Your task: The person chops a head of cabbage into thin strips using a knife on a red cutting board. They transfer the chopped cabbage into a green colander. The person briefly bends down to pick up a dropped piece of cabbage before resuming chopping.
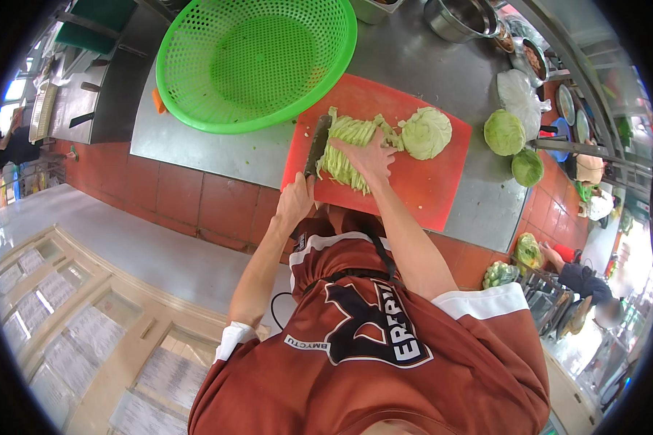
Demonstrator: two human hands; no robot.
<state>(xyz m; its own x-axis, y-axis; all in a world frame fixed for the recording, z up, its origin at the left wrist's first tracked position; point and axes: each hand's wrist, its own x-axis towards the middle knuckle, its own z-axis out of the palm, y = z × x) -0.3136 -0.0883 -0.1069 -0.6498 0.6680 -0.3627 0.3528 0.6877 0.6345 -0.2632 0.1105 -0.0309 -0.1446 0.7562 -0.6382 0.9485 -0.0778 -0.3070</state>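
My left hand [295,200] grips the handle of a broad-bladed kitchen knife [318,145]. Its dark blade stands along the left side of a pile of shredded cabbage [353,130] on a red cutting board [435,190]. Spread over the right part of that pile is my right hand [371,156], thumb and fingers apart, touching the shreds. Just right of it, a pale cabbage piece [426,133] rests on the board. A large green plastic colander [258,65] stands beyond the board to the left, its rim over the board's far corner.
The steel worktable [212,144] also bears two cabbages [504,132], a plastic bag [519,98] and a steel pot [460,19] at right. An orange piece [159,101] lies by the colander. At far right a person's arm [563,263] reaches toward bagged greens [529,250].
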